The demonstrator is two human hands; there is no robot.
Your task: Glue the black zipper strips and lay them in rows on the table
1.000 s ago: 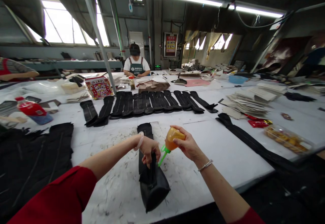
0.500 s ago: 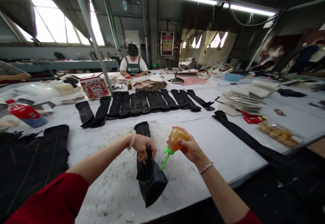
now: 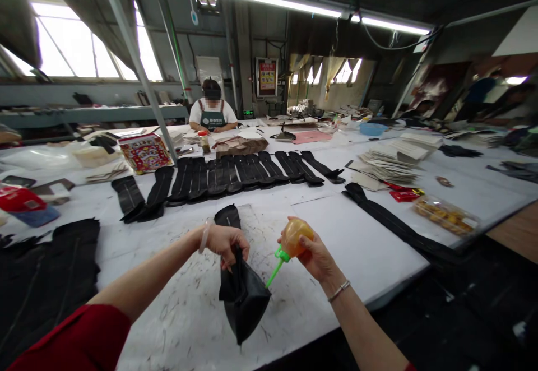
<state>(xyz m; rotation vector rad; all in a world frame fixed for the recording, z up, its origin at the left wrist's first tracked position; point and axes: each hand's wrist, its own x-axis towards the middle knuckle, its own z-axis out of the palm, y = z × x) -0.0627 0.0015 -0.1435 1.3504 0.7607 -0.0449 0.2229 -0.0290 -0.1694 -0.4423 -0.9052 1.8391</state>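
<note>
My left hand (image 3: 229,245) is closed on a black leather-like piece (image 3: 247,306), pinching its upper folded part. The lower end of that piece flares out toward me above the white table, and its far end stretches away behind my hand. In my right hand (image 3: 317,253) is a squeeze bottle (image 3: 296,233) of amber liquid, tipped downward. Its thin green nozzle (image 3: 275,273) points down-left, the tip at or very close to the right corner of the black piece. Whether it touches I cannot tell.
Several black strips (image 3: 227,175) lie in a row across the white table (image 3: 336,208). More black pieces (image 3: 46,281) are at the left, near a red bottle (image 3: 25,205). Grey sheets (image 3: 386,161) and a clear food box (image 3: 445,214) are at the right. A co-worker (image 3: 212,107) sits opposite.
The view has shifted slightly to the right. The nozzle tip has moved from the upper edge of the black piece to its right corner. Both hands keep their hold.
</note>
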